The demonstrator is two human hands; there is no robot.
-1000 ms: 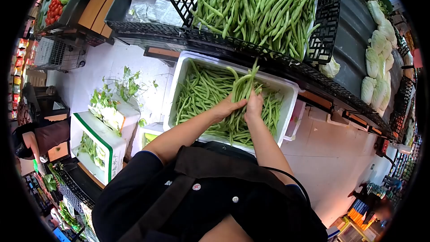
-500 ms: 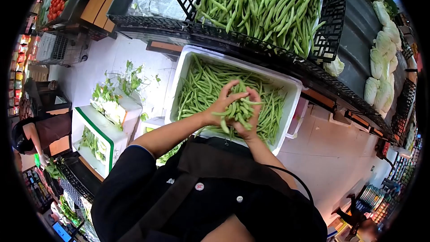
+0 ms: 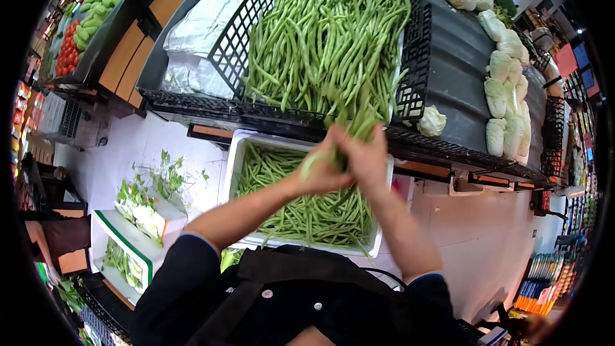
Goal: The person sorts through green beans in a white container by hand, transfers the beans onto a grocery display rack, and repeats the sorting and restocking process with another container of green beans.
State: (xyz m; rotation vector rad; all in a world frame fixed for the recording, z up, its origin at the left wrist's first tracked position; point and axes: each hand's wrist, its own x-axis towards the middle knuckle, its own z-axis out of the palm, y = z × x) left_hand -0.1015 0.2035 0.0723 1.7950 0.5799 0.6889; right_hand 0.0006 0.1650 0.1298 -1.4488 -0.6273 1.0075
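A bundle of green beans (image 3: 355, 122) is held between my two hands, blurred by motion, over the front edge of the display. My left hand (image 3: 323, 170) wraps round the lower left side of the bundle. On its right side my right hand (image 3: 366, 157) is closed round the same beans. Below them a white foam box (image 3: 236, 166) holds many loose green beans (image 3: 301, 214). Just beyond my hands, a heap of green beans (image 3: 327, 32) lies on the display between black lattice dividers (image 3: 246, 35).
Napa cabbages (image 3: 509, 99) line the right of the shelf, with one cabbage (image 3: 431, 122) by the divider. White foam boxes of leafy greens (image 3: 122, 250) stand at the left. A co-worker's arm and torso (image 3: 64, 240) show at far left. Tomatoes (image 3: 68, 51) and cucumbers lie upper left.
My hands have moved up and away from the foam box with the bundle, toward the display. The view has shifted, showing more of the display and putting the box lower.
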